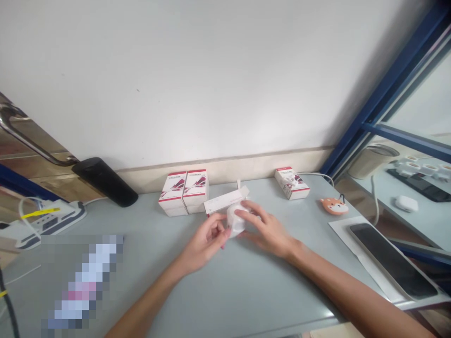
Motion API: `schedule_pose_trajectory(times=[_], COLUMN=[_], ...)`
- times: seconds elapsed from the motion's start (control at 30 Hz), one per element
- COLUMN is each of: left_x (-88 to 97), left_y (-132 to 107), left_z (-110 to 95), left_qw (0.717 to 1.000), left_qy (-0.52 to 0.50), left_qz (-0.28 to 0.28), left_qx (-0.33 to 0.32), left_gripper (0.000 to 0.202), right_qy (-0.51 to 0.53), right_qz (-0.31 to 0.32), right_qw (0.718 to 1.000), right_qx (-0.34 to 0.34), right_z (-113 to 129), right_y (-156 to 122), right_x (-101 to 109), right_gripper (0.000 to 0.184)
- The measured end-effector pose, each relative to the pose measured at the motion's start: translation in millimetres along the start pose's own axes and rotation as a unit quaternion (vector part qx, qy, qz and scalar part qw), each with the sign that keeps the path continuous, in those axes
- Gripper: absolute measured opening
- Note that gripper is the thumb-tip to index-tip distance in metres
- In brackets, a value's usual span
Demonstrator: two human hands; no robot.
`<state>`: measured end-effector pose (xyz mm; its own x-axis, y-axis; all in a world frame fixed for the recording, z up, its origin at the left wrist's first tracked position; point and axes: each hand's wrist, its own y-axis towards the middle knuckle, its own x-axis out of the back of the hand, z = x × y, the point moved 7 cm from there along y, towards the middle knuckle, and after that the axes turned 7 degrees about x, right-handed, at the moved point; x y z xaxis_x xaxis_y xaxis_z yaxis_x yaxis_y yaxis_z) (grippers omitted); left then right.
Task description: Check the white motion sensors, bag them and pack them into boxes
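Observation:
Both my hands meet over the middle of the grey table [246,281]. My right hand [268,227] pinches a small white object [235,220] wrapped in clear plastic. My left hand [206,239] holds the same object from the left with curled fingers. Just behind it lies an open white carton [225,201] with its flap raised. Two red-and-white boxes [183,191] stand side by side against the wall behind my left hand.
Another red-and-white box [291,183] lies at the back right, an orange animal-shaped toy [334,205] beside it. A dark phone [391,258] rests on white paper at the right edge. A black cylinder [105,180] and a power strip [49,218] sit at the left.

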<state>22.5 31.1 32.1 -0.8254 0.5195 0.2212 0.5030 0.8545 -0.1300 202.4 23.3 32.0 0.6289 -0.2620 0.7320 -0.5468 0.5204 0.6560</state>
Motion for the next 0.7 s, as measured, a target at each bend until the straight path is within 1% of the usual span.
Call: schedule_pose_trajectory(times=[0.1,0.17,0.2,0.23,0.3,0.37,0.43,0.47,0.53,0.63,0.7], left_x=[-1.7,-4.4,-5.1,-5.0,-0.5,8.2,17.9,21.6,26.3,28.8,29.6], left_y=[-4.0,-6.5,-7.4,-8.1,-9.0,-8.2,-5.2,-3.4,-0.3,1.2,1.0], left_z=[0.6,-0.3,-2.3,-4.8,-10.2,-11.5,-7.8,-5.2,-0.7,0.6,-0.7], left_qw=[0.996,0.984,0.972,0.957,0.914,0.865,0.829,0.819,0.808,0.805,0.809], left_qy=[0.087,0.171,0.217,0.265,0.357,0.433,0.483,0.498,0.516,0.519,0.511], left_qz=[-0.006,-0.030,-0.047,-0.070,-0.132,-0.195,-0.235,-0.242,-0.244,-0.245,-0.250], left_qx=[-0.023,-0.051,-0.072,-0.096,-0.142,-0.162,-0.156,-0.152,-0.146,-0.149,-0.152], left_gripper=[0.046,0.053,0.055,0.056,0.055,0.053,0.052,0.052,0.051,0.043,0.036], right_qy=[-0.017,-0.041,-0.056,-0.074,-0.099,-0.078,-0.009,0.034,0.113,0.194,0.220], right_qz=[-0.064,-0.115,-0.149,-0.187,-0.264,-0.324,-0.358,-0.366,-0.374,-0.373,-0.362], right_qw=[0.997,0.992,0.987,0.979,0.958,0.936,0.912,0.898,0.866,0.815,0.792], right_qx=[-0.039,-0.037,-0.032,-0.029,-0.046,-0.110,-0.198,-0.241,-0.311,-0.398,-0.439], right_z=[-12.0,-13.8,-13.7,-13.8,-18.2,-32.4,-54.1,-65.6,-86.0,-108.6,-115.6], right_y=[-8.3,-9.2,-8.5,-7.7,-6.7,-7.8,-11.8,-14.8,-22.3,-36.3,-43.2], right_x=[2.1,10.4,17.4,25.7,43.4,57.6,63.4,62.7,56.4,39.6,27.8], right_gripper=[0.080,0.082,0.083,0.083,0.083,0.084,0.089,0.092,0.098,0.105,0.110])
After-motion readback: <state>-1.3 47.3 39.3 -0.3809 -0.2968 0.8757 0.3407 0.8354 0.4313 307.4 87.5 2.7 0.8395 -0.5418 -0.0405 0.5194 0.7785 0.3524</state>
